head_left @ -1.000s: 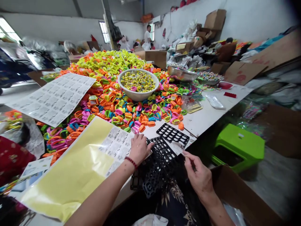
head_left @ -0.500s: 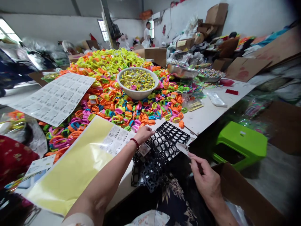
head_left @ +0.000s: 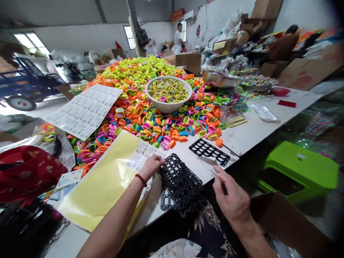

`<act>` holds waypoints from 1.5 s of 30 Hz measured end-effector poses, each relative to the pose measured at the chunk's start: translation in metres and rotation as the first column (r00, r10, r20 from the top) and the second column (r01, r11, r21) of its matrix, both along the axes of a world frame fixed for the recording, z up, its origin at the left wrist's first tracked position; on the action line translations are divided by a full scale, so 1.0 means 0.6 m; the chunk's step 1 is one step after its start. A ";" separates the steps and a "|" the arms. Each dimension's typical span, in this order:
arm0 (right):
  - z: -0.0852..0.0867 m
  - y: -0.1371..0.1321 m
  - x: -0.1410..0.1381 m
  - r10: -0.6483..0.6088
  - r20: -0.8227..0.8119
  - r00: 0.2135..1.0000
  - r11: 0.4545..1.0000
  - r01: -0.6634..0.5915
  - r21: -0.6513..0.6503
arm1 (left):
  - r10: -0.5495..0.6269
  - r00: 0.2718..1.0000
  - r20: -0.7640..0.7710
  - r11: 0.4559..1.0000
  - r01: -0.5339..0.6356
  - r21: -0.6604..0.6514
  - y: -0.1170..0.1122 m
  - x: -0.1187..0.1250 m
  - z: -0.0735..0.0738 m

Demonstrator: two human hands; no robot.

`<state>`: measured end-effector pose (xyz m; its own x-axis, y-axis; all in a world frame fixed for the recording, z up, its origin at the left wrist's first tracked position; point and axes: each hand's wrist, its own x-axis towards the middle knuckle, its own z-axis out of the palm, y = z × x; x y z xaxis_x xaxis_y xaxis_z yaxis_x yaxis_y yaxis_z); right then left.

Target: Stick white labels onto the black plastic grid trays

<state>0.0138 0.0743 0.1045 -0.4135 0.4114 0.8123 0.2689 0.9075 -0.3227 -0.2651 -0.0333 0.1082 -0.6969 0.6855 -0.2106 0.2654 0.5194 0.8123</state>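
My left hand [head_left: 152, 166] rests with curled fingers on the edge of a stack of black plastic grids [head_left: 180, 186] at the table's near edge, beside a sheet of white labels [head_left: 139, 157] on yellow backing paper [head_left: 104, 182]. My right hand [head_left: 231, 197] pinches a small white label [head_left: 208, 162] between thumb and fingers, just over the table's edge. A single black grid [head_left: 209, 151] lies flat beyond it.
A big heap of coloured plastic rings [head_left: 150, 107] covers the table, with a white bowl [head_left: 168, 94] of yellow pieces on it. Another label sheet [head_left: 86, 110] lies at left. A green stool [head_left: 298, 168] and a cardboard box [head_left: 279, 218] stand at right.
My left hand drew back from the far grid to the stack of grids near the edge. My right hand stayed pinched on the label. The view shifted left.
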 end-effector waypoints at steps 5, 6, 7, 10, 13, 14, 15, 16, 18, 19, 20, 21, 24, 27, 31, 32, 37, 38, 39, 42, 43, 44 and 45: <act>-0.013 -0.023 -0.052 0.124 0.062 0.990 0.992 -0.121 -0.041 | 0.113 0.966 -0.232 0.993 -0.100 0.065 -0.028 0.033 -0.017; -0.019 -0.030 -0.066 0.151 0.073 0.986 0.988 -0.147 -0.047 | 0.136 0.952 -0.275 0.989 -0.113 0.099 -0.035 0.043 -0.020; -0.025 -0.036 -0.081 0.172 0.082 0.982 0.984 -0.168 -0.052 | 0.155 0.934 -0.322 0.984 -0.116 0.138 -0.043 0.053 -0.023; -0.040 -0.047 -0.122 0.204 0.095 0.974 0.978 -0.199 -0.059 | 0.195 0.858 -0.475 0.965 -0.083 0.247 -0.067 0.082 -0.036; -0.048 -0.050 -0.150 0.223 0.104 0.969 0.974 -0.216 -0.072 | 0.207 0.765 -0.610 0.960 -0.037 0.279 -0.084 0.105 -0.039; -0.049 -0.050 -0.156 0.226 0.104 0.968 0.973 -0.219 -0.079 | 0.200 0.739 -0.643 0.961 -0.018 0.277 -0.088 0.111 -0.037; -0.050 -0.052 -0.158 0.230 0.103 0.968 0.971 -0.221 -0.089 | 0.187 0.720 -0.669 0.962 0.005 0.274 -0.090 0.116 -0.032; -0.051 -0.053 -0.159 0.233 0.099 0.968 0.970 -0.223 -0.100 | 0.168 0.706 -0.688 0.962 0.035 0.271 -0.092 0.120 -0.025; -0.053 -0.057 -0.155 0.237 0.086 0.968 0.967 -0.227 -0.116 | 0.105 0.690 -0.716 0.958 0.122 0.258 -0.094 0.128 -0.011; -0.055 -0.059 -0.151 0.242 0.081 0.967 0.965 -0.231 -0.124 | 0.058 0.683 -0.728 0.955 0.175 0.241 -0.094 0.132 -0.004; -0.057 -0.061 -0.146 0.248 0.077 0.966 0.963 -0.237 -0.129 | 0.008 0.676 -0.737 0.950 0.225 0.216 -0.094 0.136 0.001; -0.059 -0.062 -0.141 0.252 0.074 0.965 0.962 -0.242 -0.131 | -0.043 0.667 -0.744 0.946 0.267 0.185 -0.093 0.141 0.005; -0.067 -0.063 -0.130 0.254 0.076 0.964 0.962 -0.244 -0.125 | -0.156 0.646 -0.748 0.937 0.337 0.096 -0.089 0.155 0.006; -0.073 -0.061 -0.127 0.261 0.087 0.961 0.959 -0.249 -0.132 | -0.201 0.641 -0.741 0.934 0.354 0.052 -0.085 0.164 -0.001; -0.076 -0.058 -0.134 0.271 0.101 0.957 0.955 -0.255 -0.149 | -0.220 0.650 -0.727 0.947 0.321 0.000 -0.075 0.163 -0.005; -0.077 -0.058 -0.136 0.265 0.104 0.959 0.957 -0.248 -0.149 | -0.228 0.653 -0.723 0.950 0.311 -0.019 -0.071 0.162 -0.004; -0.087 -0.056 -0.142 0.263 0.122 0.957 0.956 -0.242 -0.162 | -0.274 0.673 -0.687 0.957 0.259 -0.128 -0.052 0.150 -0.008; -0.089 -0.057 -0.142 0.271 0.128 0.954 0.954 -0.249 -0.168 | -0.283 0.672 -0.684 0.956 0.254 -0.146 -0.049 0.149 -0.011; -0.091 -0.058 -0.141 0.279 0.133 0.951 0.952 -0.255 -0.170 | -0.290 0.668 -0.685 0.955 0.250 -0.160 -0.047 0.147 -0.013; -0.094 -0.061 -0.137 0.279 0.143 0.950 0.955 -0.259 -0.144 | -0.300 0.641 -0.707 0.952 0.244 -0.183 -0.043 0.146 -0.021; -0.094 -0.062 -0.136 0.274 0.153 0.950 0.958 -0.255 -0.128 | -0.303 0.630 -0.715 0.951 0.242 -0.190 -0.043 0.146 -0.023; -0.093 -0.064 -0.134 0.269 0.164 0.949 0.961 -0.252 -0.115 | -0.311 0.619 -0.721 0.949 0.243 -0.201 -0.043 0.146 -0.024; -0.091 -0.065 -0.133 0.267 0.174 0.948 0.962 -0.251 -0.106 | -0.322 0.609 -0.725 0.945 0.245 -0.214 -0.044 0.147 -0.026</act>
<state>-0.0662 0.0355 0.0499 -0.6541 0.3319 0.6797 0.0902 0.9264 -0.3655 -0.1770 -0.0594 0.0929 -0.4152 0.8827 0.2203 0.9018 0.3673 0.2279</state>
